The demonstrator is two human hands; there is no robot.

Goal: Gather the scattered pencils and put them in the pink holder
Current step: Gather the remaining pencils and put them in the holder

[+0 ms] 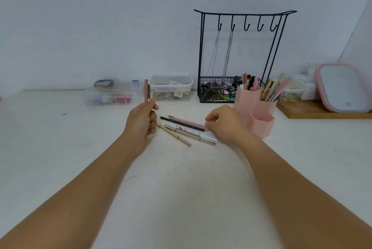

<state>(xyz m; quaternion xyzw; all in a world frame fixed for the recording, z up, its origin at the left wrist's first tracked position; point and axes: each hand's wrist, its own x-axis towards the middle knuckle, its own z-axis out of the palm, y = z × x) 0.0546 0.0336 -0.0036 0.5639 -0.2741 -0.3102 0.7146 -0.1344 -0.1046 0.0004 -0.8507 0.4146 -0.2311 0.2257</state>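
Note:
My left hand [142, 123] grips two pencils [147, 90], a pink one and a dark one, held upright above the table. Several more pencils [186, 128] lie scattered on the white table between my hands: black, pink, white and beige ones. My right hand [225, 123] hovers at their right ends with fingers loosely curled, its fingertips by the tip of the pink pencil; whether it touches is unclear. The pink holder [256, 111], made of hexagonal cups, stands just right of my right hand and has several pens and pencils in its rear cups.
A black wire rack [241, 53] with hooks, chains and a filled basket stands behind the holder. Two clear plastic boxes [171, 87] sit at the back left. A pink-framed mirror [342, 87] rests on a wooden board [322, 110] at right.

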